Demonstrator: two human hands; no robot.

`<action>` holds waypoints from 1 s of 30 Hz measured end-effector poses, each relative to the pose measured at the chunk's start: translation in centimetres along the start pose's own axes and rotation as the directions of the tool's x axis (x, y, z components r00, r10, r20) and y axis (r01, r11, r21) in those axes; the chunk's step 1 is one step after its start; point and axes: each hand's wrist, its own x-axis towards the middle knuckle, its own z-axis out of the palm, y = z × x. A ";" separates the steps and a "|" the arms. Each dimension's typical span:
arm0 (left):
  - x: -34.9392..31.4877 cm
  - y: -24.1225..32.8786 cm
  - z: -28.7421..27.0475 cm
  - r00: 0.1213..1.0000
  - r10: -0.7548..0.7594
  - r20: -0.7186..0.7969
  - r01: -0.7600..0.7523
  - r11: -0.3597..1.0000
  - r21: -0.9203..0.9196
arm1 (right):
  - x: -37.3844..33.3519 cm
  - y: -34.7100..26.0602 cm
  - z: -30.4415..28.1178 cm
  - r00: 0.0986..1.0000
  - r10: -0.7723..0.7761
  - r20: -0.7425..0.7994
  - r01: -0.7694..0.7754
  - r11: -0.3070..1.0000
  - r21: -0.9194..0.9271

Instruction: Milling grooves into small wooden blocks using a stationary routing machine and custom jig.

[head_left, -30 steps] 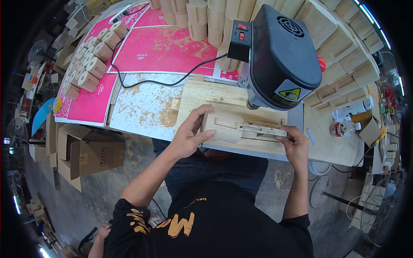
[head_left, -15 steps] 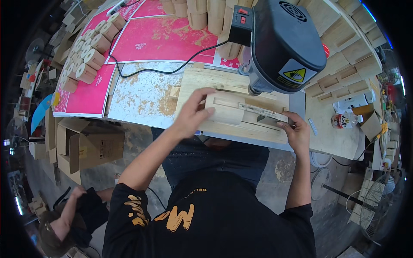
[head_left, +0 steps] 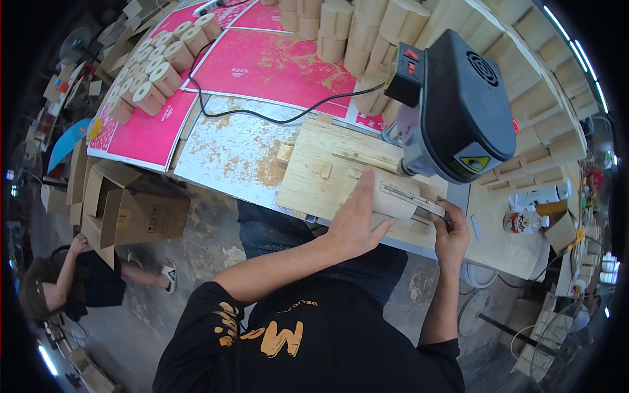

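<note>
A pale wooden cylinder [head_left: 393, 196] lies on its side on a plywood board [head_left: 308, 167], below the chuck of a black bench drill press [head_left: 458, 111]. My left hand [head_left: 354, 223] presses against the cylinder's left end, with fingers stretched out and thumb apart. A narrow slotted bar [head_left: 419, 202] runs along the cylinder's upper face and juts out to the right. My right hand [head_left: 452, 236] pinches the bar's right end between thumb and fingers. Most of the cylinder's left end is hidden behind my left hand.
Several bored wooden cylinders [head_left: 167, 77] stand on pink sheets at the left; more wooden pieces [head_left: 337, 33] are stacked behind. A black cable [head_left: 282, 121] crosses the sawdust-covered table. A plastic bottle [head_left: 524, 223] stands right, cardboard boxes [head_left: 141, 213] left. Another person [head_left: 85, 281] is at lower left.
The cylinder has slid right along the bar, toward my right hand. My left hand has followed, going from a grip on its end to stretched fingers. The view has shifted.
</note>
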 end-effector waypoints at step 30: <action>2.2 -3.3 -0.4 0.995 -0.004 -0.104 0.024 0.982 0.185 | 12.2 -14.0 -2.1 0.963 -0.114 -0.244 0.251 0.713 0.655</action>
